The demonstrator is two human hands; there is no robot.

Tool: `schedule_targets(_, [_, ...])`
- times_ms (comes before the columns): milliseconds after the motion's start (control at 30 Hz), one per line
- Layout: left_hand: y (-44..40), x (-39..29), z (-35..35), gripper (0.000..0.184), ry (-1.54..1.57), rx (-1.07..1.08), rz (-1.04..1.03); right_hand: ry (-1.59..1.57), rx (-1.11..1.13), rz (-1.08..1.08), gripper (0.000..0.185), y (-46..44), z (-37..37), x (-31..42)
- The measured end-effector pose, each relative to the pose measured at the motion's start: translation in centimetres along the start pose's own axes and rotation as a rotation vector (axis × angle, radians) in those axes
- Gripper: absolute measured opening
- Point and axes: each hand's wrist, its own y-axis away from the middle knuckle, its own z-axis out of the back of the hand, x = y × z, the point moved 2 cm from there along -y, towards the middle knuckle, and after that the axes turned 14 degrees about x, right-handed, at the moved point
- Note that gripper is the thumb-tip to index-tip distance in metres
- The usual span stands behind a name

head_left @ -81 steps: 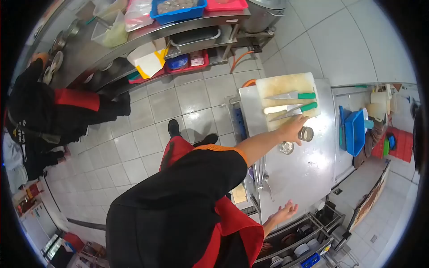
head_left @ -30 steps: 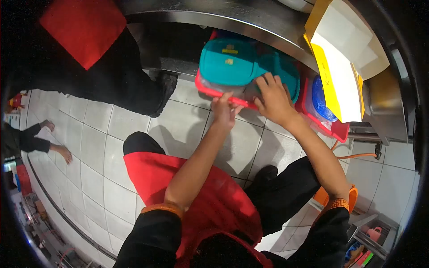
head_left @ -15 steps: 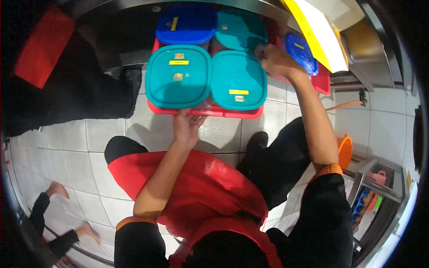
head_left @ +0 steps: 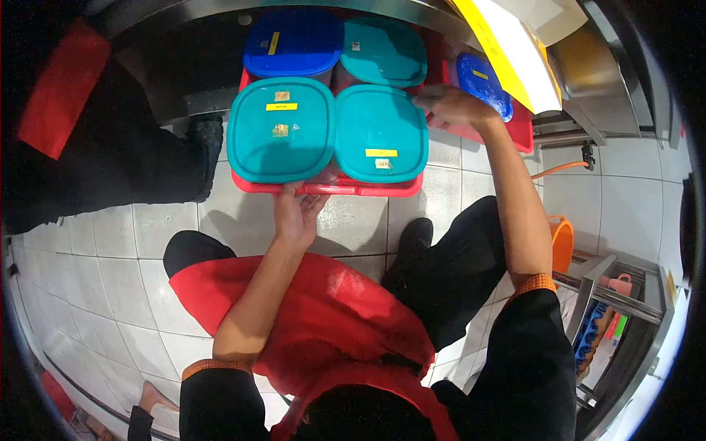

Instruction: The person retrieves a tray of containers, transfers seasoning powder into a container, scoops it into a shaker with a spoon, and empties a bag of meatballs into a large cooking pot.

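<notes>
A red tray [head_left: 368, 189] juts out from a low shelf, bearing one box with a blue lid [head_left: 294, 40] and several with teal lids [head_left: 279, 151]. My left hand [head_left: 296, 217] grips the tray's front rim from below, fingers partly under it. At the tray's right side, my right hand [head_left: 454, 106] is beside the front right teal lid [head_left: 382, 128], fingers bent; its fingertips and their exact contact are hidden.
To the right sit a second red tray [head_left: 523, 128] with a blue-lidded box [head_left: 483, 84] and a yellow and white carton [head_left: 515, 55]. A co-worker's dark-clothed leg [head_left: 103, 147] is at the left. An orange bucket [head_left: 562, 246] stands at right.
Since the earlier views at the shelf, the red tray has come out towards me, showing several lids. Over the last half second it has shifted slightly left in view, with both hands alongside.
</notes>
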Motion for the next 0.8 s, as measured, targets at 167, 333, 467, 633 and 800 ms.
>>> schedule_targets(167, [-0.1,0.4,0.4,0.028,-0.018,0.009,-0.002,-0.405,-0.175,-0.126,0.042,-0.1,1.1,-0.5])
schedule_targets(333, [0.3,0.0,-0.6,0.027,-0.073,0.012,-0.016,-0.353,-0.338,-0.127,0.040,0.1,1.7,0.4])
schedule_targets(467, [0.2,-1.5,-0.4,0.029,-0.188,0.003,-0.006,0.471,-0.954,0.218,0.041,-3.8,5.0,-3.3])
schedule_targets(633, [2.9,-5.2,0.3,0.045,-0.487,-0.201,-0.128,0.411,-0.861,0.303,0.045,-11.8,9.1,-5.2])
schedule_targets(800, [4.6,-8.8,4.4,0.045,-0.848,-0.408,-0.169,0.120,-0.514,0.115,0.053,-13.9,4.2,-2.1])
